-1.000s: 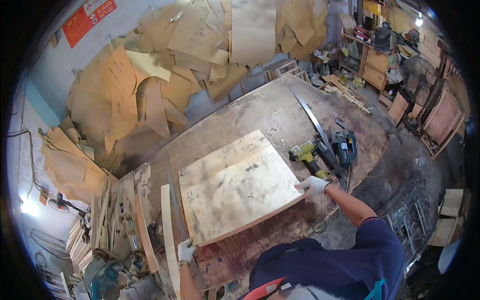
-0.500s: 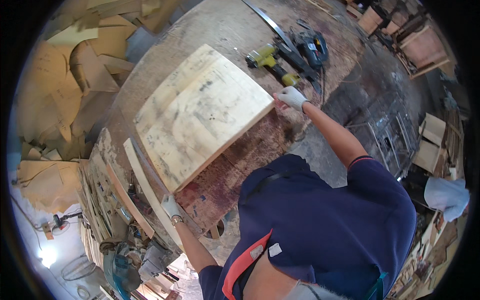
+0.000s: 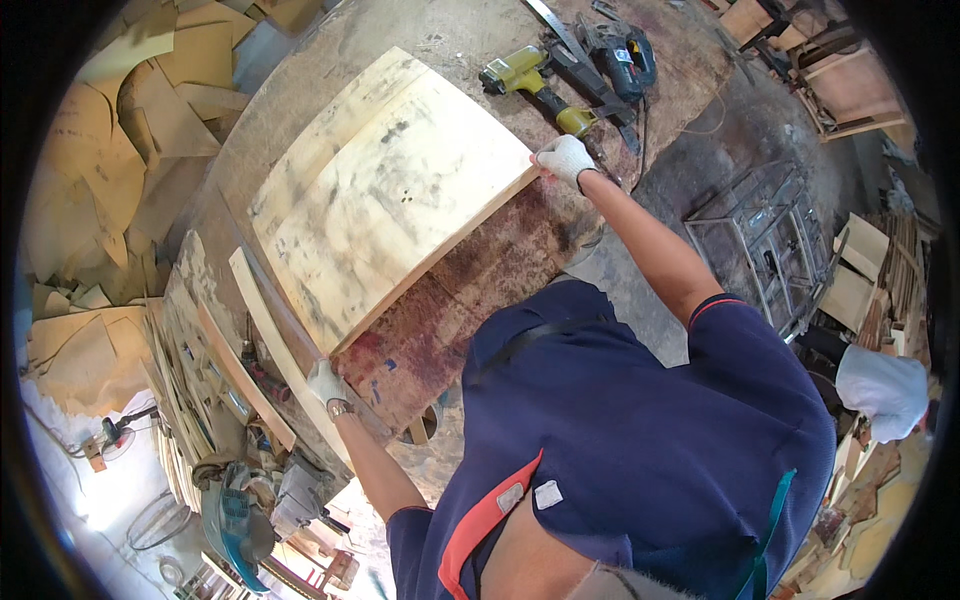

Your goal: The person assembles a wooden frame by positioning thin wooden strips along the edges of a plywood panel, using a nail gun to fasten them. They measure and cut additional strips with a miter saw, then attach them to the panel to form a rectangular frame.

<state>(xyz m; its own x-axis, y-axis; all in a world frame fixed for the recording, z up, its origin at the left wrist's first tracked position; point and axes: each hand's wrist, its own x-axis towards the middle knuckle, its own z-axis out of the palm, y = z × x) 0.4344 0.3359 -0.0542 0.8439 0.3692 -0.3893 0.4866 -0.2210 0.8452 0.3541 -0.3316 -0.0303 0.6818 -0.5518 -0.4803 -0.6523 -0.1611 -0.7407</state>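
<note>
A large pale wooden panel (image 3: 400, 200) with dark smudges lies on the stained workbench (image 3: 460, 300), its far part bending along a ridge. In a white glove, my left hand (image 3: 325, 384) is closed at the panel's near left corner. My right hand (image 3: 563, 160), also gloved, has its fingers closed on the right corner. Beside my left hand runs a long, thin, curved wooden strip (image 3: 280, 345). Just beyond my right hand lies a yellow-green nail gun (image 3: 540, 90). The undersides of both grips are hidden.
A dark jigsaw (image 3: 618, 62) and a metal straightedge (image 3: 560, 30) rest past the nail gun. Another curved strip (image 3: 245, 375) and a teal power saw (image 3: 235, 520) are at the left. Sheet offcuts (image 3: 90, 180) pile up far left; a metal frame (image 3: 765, 240) stands right.
The panel and bench have shifted slightly up and left in view. My right hand has come in against the panel's corner; my left stays at its corner.
</note>
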